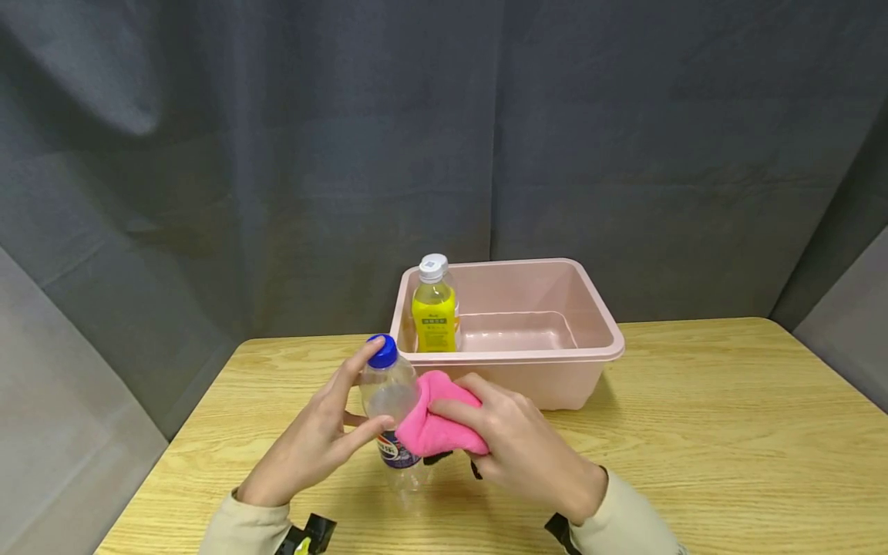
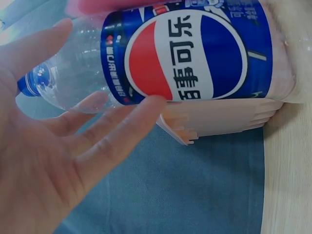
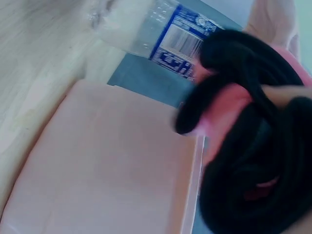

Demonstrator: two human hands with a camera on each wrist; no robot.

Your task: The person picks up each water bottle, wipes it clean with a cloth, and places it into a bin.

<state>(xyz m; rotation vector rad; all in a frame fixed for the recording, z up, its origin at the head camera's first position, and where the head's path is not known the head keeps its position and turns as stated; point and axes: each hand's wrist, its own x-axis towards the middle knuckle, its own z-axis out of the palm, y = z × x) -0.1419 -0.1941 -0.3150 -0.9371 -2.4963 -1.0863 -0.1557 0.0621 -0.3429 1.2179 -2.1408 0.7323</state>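
Note:
A clear plastic bottle (image 1: 391, 401) with a blue cap and a blue Pepsi label stands upright on the table in the head view. My left hand (image 1: 315, 428) holds it, index finger on the cap and thumb at its side. In the left wrist view, the other fingers (image 2: 122, 136) lie along the bottle (image 2: 187, 53). My right hand (image 1: 513, 432) grips a bunched pink cloth (image 1: 444, 420) against the bottle's right side. Black folds (image 3: 248, 117) show with the pink in the right wrist view; they partly hide that hand.
Just behind the hands stands a pale pink plastic bin (image 1: 513, 357). In its left end is a bottle with a white cap and yellow label (image 1: 435, 320), with another partly hidden behind it. A dark curtain (image 1: 361, 169) hangs behind the wood-grain table (image 1: 708, 416).

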